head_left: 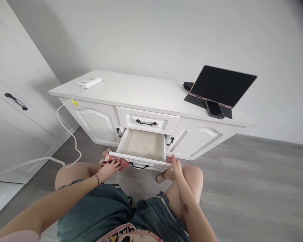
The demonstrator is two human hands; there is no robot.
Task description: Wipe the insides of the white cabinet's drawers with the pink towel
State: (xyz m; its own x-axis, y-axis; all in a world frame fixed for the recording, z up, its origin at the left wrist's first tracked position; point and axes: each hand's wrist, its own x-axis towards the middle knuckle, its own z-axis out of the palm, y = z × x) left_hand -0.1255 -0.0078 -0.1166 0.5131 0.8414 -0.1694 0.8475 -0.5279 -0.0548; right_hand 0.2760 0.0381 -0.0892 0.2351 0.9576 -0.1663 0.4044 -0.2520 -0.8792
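The lower drawer (141, 144) of the white cabinet is pulled out, and I see its bare pale bottom with a few small marks. My left hand (109, 170) is closed on a red and white patterned cloth (123, 162), pressed against the left part of the drawer's front. A black handle (138, 166) sits midway along that front. At the front's right end, my right hand (175, 164) grips the edge, with fingers over its outer corner. Above, the upper drawer (146, 121) is closed.
On the cabinet top (131, 87) stand a tablet (222, 84) on a dark stand, a phone (214, 109) and a white device (91, 82). A white cable (75, 148) hangs down at the left. My legs flank the drawer, and a wardrobe (20, 101) stands left.
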